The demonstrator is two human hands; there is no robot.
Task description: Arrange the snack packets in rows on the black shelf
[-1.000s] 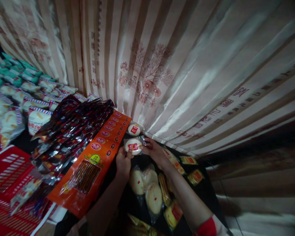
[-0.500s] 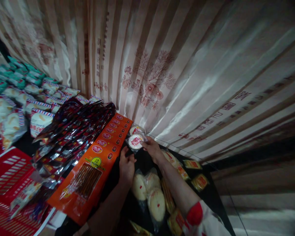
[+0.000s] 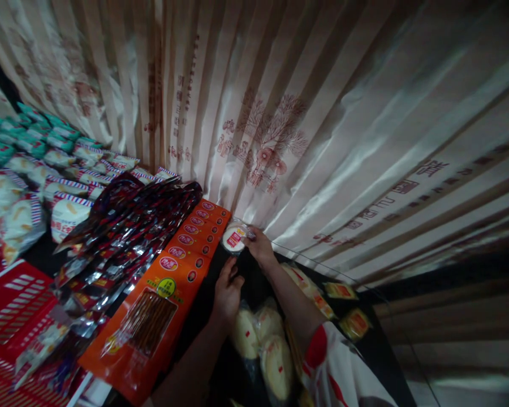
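Note:
My right hand [image 3: 258, 246] pinches the right edge of a round white packet [image 3: 233, 239] with a red label, in clear wrapping, at the back of the black-covered table. Just below it, my left hand [image 3: 228, 289] has its fingers partly curled and apart, with nothing seen in them. To the left lies an overlapping row of orange packs [image 3: 169, 274], the front one with a window showing brown sticks. Larger pale round packets [image 3: 276, 367] with small red marks lie between my forearms.
Dark shiny packets [image 3: 139, 226], white snack bags [image 3: 70, 215] and green bags [image 3: 29, 135] fill the left side. A red basket [image 3: 12, 305] with packets in it stands at lower left. Yellow packets [image 3: 354, 323] lie at right. A pleated printed curtain [image 3: 280, 113] hangs behind.
My left hand has moved up and slightly right, closer to the round packet. My right hand has shifted slightly up with the packet, which now covers the one seen behind it.

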